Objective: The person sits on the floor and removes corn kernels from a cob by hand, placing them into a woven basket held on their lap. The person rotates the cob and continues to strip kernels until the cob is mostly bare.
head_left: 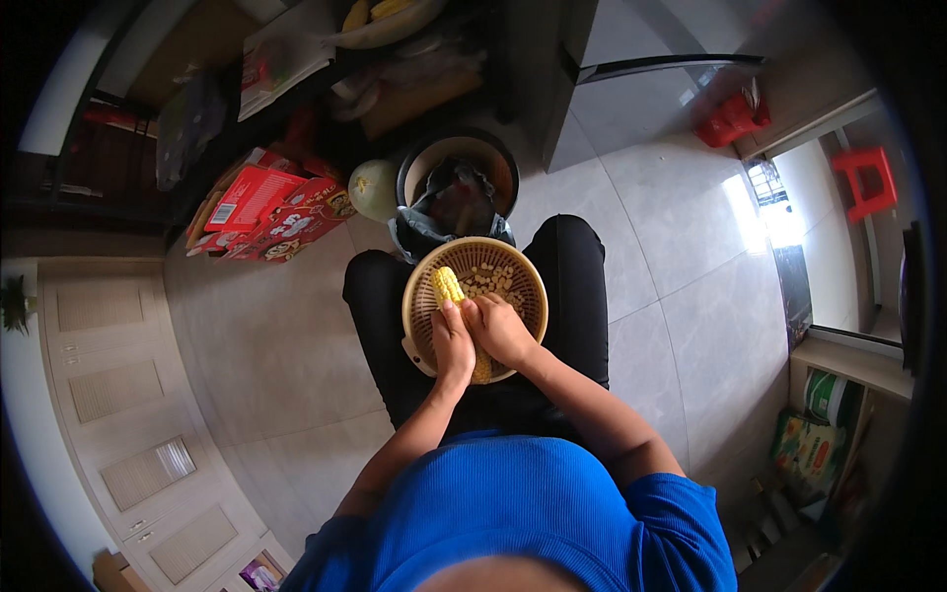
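Observation:
A yellow corn cob [447,284] is held upright-slanted over a tan plastic basket [538,296] that rests on my lap. My left hand [453,340] is wrapped round the cob from the left, its thumb on the kernels. From the right, my right hand [501,328] presses against the same cob, fingers closed beside the left thumb. Loose corn kernels [493,279] lie on the basket's slotted bottom, mostly on its far right side. Under my wrists, at the near rim, part of another yellow corn piece [481,368] shows; whether it joins the held cob is hidden.
Just beyond my knees stands a bin [513,168] with a dark bag [459,197]. A pale round gourd [374,189] and red cardboard boxes [266,212] sit left of it. Above them is a dark shelf with a bowl [390,30]. A red stool [864,184] is far right.

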Available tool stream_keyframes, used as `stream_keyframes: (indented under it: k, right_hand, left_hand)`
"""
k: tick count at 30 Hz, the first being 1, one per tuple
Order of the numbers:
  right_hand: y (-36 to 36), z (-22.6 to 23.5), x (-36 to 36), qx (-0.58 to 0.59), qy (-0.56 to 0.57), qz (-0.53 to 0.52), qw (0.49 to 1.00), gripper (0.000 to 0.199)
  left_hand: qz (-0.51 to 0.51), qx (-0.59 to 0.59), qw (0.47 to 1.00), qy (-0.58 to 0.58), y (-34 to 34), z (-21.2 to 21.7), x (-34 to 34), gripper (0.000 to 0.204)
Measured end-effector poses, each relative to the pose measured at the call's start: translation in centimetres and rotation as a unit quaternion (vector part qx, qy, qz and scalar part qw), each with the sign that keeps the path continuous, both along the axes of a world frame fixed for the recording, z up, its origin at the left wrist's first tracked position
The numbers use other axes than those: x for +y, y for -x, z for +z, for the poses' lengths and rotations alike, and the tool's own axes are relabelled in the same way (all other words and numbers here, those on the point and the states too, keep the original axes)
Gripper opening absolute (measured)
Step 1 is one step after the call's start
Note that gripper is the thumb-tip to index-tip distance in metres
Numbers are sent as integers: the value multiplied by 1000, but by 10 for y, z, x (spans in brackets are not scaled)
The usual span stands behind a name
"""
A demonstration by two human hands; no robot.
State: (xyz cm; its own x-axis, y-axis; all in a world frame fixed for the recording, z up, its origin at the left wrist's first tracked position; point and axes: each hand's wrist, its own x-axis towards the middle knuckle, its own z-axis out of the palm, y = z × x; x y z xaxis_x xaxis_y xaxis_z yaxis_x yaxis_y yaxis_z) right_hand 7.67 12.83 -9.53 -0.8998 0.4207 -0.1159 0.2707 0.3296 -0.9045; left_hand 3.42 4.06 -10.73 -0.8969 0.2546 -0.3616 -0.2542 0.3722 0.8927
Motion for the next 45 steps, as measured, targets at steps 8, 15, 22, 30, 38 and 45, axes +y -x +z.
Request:
stream_keyframes:
  k: [8,15,22,30,38,45]
  right_hand:
    - [3,1,0,5,25,10,1000,31]
    - [6,-7,-3,4,49,6,999,29]
    - [2,-14,-4,-12,63,-38,997,27]
    - [5,-8,8,-6,239,-102,966,30]
    - [13,0,10,-26,159,-53,986,35]
    - [14,2,5,14,51,-27,998,28]
  left_hand:
    - [-44,58,997,-6,1,11,4,44]
    - [-51,41,997,31,3,1,-2,47]
    - [-3,56,998,8,-2,-8,-2,48]
    - [-12,22,1000,-15,-1,1,-2,50]
    - [-36,34,998,-38,-7,2,2,46]
    - [-39,33,998,-23,-7,8,1,46]
